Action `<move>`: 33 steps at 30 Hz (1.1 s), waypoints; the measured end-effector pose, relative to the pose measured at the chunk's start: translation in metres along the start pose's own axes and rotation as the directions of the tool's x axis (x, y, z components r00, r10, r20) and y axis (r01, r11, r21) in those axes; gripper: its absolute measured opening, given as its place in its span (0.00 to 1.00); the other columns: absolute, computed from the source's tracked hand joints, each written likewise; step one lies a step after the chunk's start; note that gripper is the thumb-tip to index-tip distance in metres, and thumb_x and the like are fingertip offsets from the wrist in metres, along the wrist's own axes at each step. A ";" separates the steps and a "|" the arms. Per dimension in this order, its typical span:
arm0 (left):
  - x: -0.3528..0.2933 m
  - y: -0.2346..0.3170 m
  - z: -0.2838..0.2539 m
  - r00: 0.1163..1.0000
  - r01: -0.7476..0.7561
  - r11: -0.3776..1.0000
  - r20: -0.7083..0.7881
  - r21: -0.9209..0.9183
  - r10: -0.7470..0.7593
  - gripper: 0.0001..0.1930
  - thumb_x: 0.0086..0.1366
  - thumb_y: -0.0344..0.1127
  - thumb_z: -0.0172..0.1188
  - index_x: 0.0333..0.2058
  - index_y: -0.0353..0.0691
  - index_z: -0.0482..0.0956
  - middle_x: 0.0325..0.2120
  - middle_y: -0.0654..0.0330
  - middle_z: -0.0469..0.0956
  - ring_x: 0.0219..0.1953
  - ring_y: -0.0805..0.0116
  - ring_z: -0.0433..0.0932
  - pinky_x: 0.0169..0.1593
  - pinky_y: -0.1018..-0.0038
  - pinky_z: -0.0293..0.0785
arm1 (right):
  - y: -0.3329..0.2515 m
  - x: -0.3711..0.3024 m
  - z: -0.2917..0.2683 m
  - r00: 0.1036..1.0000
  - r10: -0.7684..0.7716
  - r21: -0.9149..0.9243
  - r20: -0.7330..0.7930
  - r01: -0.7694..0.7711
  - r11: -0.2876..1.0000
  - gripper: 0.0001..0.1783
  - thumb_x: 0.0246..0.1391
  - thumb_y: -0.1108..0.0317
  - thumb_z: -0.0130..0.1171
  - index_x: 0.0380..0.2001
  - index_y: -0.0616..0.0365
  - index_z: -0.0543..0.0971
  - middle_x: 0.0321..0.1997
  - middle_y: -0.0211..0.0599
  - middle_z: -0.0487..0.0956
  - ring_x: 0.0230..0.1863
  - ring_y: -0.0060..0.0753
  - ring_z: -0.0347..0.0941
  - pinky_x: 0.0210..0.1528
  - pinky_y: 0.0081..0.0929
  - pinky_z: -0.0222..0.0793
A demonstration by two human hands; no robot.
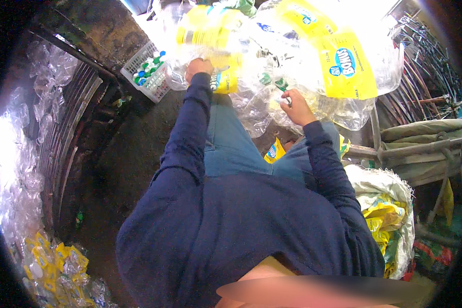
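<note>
My left hand [199, 68] is closed at the side of a large clear plastic bottle [177, 77] with a yellow label [205, 28]. Its fingers curl in against the plastic. My right hand [296, 109] pinches a slim green-and-white object [282, 86] pointing away from me; glare and its small size hide its exact kind. Just beyond my right hand lie more big clear bottles, one with a yellow and blue label [346, 64]. Bright light washes out the far part of the heap.
A grey plastic crate [161, 92] holds green, blue and white caps. A white woven sack [403, 187] of yellow wrappers stands at my right. Clear plastic waste [18, 174] and yellow-labelled pieces [54, 264] are piled at left. Thin strips or rods [421, 77] fill the far right.
</note>
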State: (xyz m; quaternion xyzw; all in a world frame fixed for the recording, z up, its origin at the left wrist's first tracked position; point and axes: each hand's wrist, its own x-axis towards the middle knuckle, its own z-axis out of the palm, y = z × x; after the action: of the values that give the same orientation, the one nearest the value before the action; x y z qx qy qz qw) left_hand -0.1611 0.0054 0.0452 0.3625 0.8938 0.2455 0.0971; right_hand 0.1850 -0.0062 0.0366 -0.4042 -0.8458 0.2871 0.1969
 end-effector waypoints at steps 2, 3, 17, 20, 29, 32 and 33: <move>-0.031 0.013 -0.025 0.976 -0.151 0.982 -0.176 -0.110 0.131 0.20 0.59 0.50 0.50 0.34 0.38 0.78 0.35 0.47 0.77 0.40 0.46 0.75 0.43 0.58 0.70 | -0.029 0.011 -0.027 0.973 0.004 0.028 0.230 -0.011 1.000 0.16 0.53 0.61 0.49 0.38 0.63 0.69 0.38 0.57 0.72 0.41 0.57 0.70 0.41 0.45 0.64; -0.041 0.020 -0.038 0.958 -0.225 0.963 -0.215 -0.146 0.191 0.19 0.59 0.50 0.49 0.32 0.38 0.78 0.34 0.47 0.77 0.39 0.45 0.75 0.42 0.57 0.69 | -0.044 0.016 -0.039 0.957 -0.123 -0.013 0.262 0.130 0.991 0.15 0.55 0.60 0.47 0.34 0.64 0.69 0.31 0.58 0.73 0.38 0.59 0.70 0.38 0.46 0.63; -0.128 0.019 -0.096 0.457 -0.812 0.325 -0.180 -0.485 0.871 0.07 0.55 0.24 0.58 0.22 0.31 0.70 0.20 0.58 0.65 0.27 0.68 0.67 0.32 0.74 0.64 | -0.090 0.126 -0.006 0.920 -0.391 -0.406 -0.043 0.341 0.848 0.14 0.58 0.64 0.44 0.37 0.63 0.74 0.35 0.47 0.76 0.39 0.50 0.72 0.44 0.39 0.68; -0.136 0.013 -0.122 0.479 -0.623 0.308 -0.040 -0.719 0.877 0.08 0.57 0.26 0.58 0.22 0.30 0.70 0.21 0.60 0.67 0.28 0.71 0.67 0.32 0.75 0.64 | -0.079 0.099 -0.026 0.990 -0.036 -0.522 0.137 0.103 0.847 0.14 0.55 0.64 0.49 0.38 0.63 0.75 0.38 0.42 0.77 0.35 0.42 0.75 0.38 0.35 0.71; -0.138 0.077 -0.147 0.268 -0.899 0.105 -0.344 -0.426 0.900 0.07 0.54 0.36 0.61 0.27 0.39 0.78 0.26 0.59 0.76 0.31 0.64 0.73 0.37 0.69 0.66 | -0.141 0.034 -0.010 0.971 -0.239 0.968 0.007 0.053 0.244 0.25 0.53 0.60 0.59 0.49 0.62 0.66 0.38 0.37 0.76 0.31 0.29 0.77 0.21 0.18 0.66; -0.139 0.064 -0.135 0.343 -0.925 0.378 -0.324 0.048 0.882 0.21 0.52 0.50 0.62 0.43 0.50 0.75 0.41 0.60 0.75 0.44 0.63 0.72 0.51 0.63 0.62 | -0.130 0.048 -0.004 0.998 -0.058 0.994 -0.019 0.025 0.104 0.21 0.58 0.53 0.52 0.44 0.60 0.69 0.38 0.40 0.76 0.27 0.26 0.75 0.21 0.16 0.65; -0.139 0.053 -0.130 0.407 -0.837 0.497 -0.348 0.226 0.844 0.24 0.52 0.53 0.61 0.47 0.53 0.73 0.44 0.61 0.73 0.46 0.62 0.71 0.51 0.58 0.61 | -0.126 0.048 -0.004 0.994 -0.050 0.995 -0.099 0.100 0.023 0.21 0.59 0.52 0.50 0.44 0.59 0.69 0.35 0.38 0.77 0.23 0.24 0.72 0.21 0.16 0.64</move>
State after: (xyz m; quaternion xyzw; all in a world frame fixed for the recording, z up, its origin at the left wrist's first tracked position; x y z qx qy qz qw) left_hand -0.0752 -0.1060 0.1838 0.7007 0.5906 0.3245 -0.2342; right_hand 0.0863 -0.0305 0.1256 -0.1127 -0.4223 0.7771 0.4528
